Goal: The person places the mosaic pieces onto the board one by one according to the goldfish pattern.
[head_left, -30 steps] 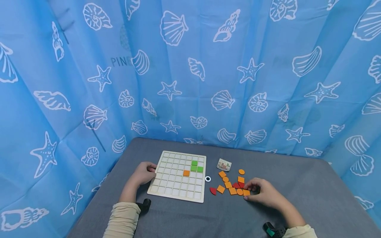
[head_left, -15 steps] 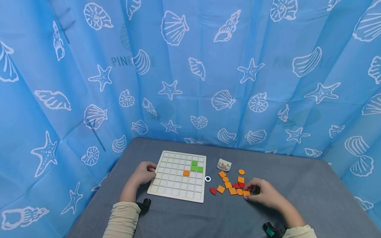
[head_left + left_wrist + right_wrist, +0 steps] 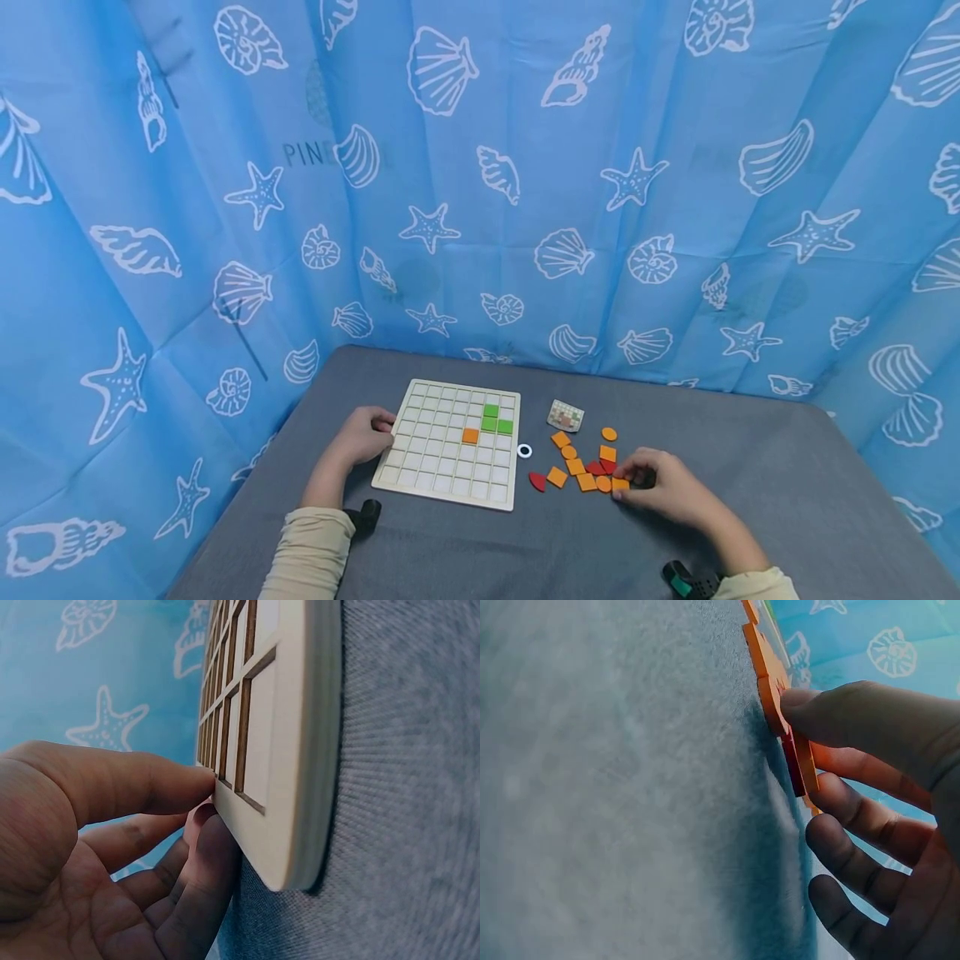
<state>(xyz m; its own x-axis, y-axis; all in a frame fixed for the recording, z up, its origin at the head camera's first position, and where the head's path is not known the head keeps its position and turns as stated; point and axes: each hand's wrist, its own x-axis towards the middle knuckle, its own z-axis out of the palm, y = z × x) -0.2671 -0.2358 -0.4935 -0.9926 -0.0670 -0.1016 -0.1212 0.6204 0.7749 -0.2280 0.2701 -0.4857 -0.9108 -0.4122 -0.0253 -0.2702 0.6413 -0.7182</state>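
My left hand (image 3: 363, 435) holds the left edge of a pale wooden grid board (image 3: 289, 772), with thumb and curled fingers at its rim in the left wrist view. Set in the board's cells are several green square tiles (image 3: 489, 423) and one orange square tile (image 3: 470, 436). At the right end of a group of loose pieces, my right hand (image 3: 660, 482) pinches an orange square tile (image 3: 621, 484) between thumb and fingers. In the right wrist view that tile overlaps a dark red piece (image 3: 791, 766); its far side is hidden by the fingers.
Orange squares (image 3: 587, 482), orange discs (image 3: 609, 434) and red quarter-round pieces (image 3: 537, 481) lie loose right of the board. A small patterned card (image 3: 565, 415) lies behind them. A white ring with a black centre (image 3: 524, 451) sits by the board's right edge. A blue shell-print curtain (image 3: 480, 250) hangs behind the grey table.
The orange square tile under my right fingertips has shifted very slightly. My left hand and the board stay where they were; the whole head view drifts a few pixels.
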